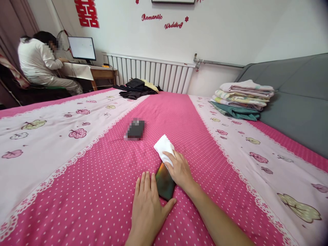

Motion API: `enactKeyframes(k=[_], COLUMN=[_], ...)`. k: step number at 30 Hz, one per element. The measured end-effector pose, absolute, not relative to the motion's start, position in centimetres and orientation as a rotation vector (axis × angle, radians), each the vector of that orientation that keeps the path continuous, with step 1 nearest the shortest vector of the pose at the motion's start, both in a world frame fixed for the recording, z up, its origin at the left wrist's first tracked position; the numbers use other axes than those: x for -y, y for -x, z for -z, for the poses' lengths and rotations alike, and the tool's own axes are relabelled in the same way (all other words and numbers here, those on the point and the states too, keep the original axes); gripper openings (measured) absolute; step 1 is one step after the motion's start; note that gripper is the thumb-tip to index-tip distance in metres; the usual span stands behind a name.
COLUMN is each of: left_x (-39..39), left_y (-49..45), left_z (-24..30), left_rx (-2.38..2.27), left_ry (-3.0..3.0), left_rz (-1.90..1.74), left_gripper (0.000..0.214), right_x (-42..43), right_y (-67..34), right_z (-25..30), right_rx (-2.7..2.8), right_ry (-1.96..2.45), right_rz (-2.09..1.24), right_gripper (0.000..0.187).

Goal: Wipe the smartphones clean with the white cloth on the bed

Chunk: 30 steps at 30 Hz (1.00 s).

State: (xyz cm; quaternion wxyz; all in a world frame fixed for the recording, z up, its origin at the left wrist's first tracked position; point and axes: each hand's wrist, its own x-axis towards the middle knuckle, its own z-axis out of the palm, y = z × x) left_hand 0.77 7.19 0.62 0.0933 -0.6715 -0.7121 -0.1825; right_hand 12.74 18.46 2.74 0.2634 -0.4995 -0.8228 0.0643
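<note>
This place is a bedroom in a home. A bedspread [174, 112], pink with white dots and with printed trees on its pale bands, covers the large bed across the lower frame. A grey padded headboard [294, 102] stands at the right edge. On the white wall [230, 30], at upper middle, red lettering [173, 25] says "Romantic Wedding". Below it is a household radiator [153, 71]; folded textiles [243, 90] lie at right.

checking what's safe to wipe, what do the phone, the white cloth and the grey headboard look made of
Phone: glossy glass or plastic, judging by its sheen and orange streak.
White cloth: matte, probably soft fabric, perhaps paper; it looks thin and pliable.
Grey headboard: possibly leather or imitation leather, smooth, low sheen, with visible seams.
</note>
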Motion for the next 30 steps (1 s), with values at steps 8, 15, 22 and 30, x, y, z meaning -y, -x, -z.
enactKeyframes(k=[8,15,22,30], left_x=[-7.08,-7.19,-7.13,-7.13], left_y=[-0.75,-0.74,-0.79,-0.78], left_z=[-0.53,-0.57,-0.77,-0.77], left_rx=[2.081,2.078,2.057,2.067], left_ry=[1.973,1.974,1.971,1.979], left_rz=[0.52,0.516,0.491,0.487], left_gripper=[0.089,0.09,0.09,0.09], right_x=[-18.44,-18.64,-18.65,-18.65], right_y=[-12.77,-12.86,-12.87,-12.86], right_z=[-2.65,-2.29,-2.26,-2.17], right_rx=[2.221,2.216,2.219,2.214], right_ry=[1.339,1.321,1.326,1.323], right_rz=[-0.163,-0.152,-0.147,-0.148], right_gripper=[0.039,0.039,0.039,0.039])
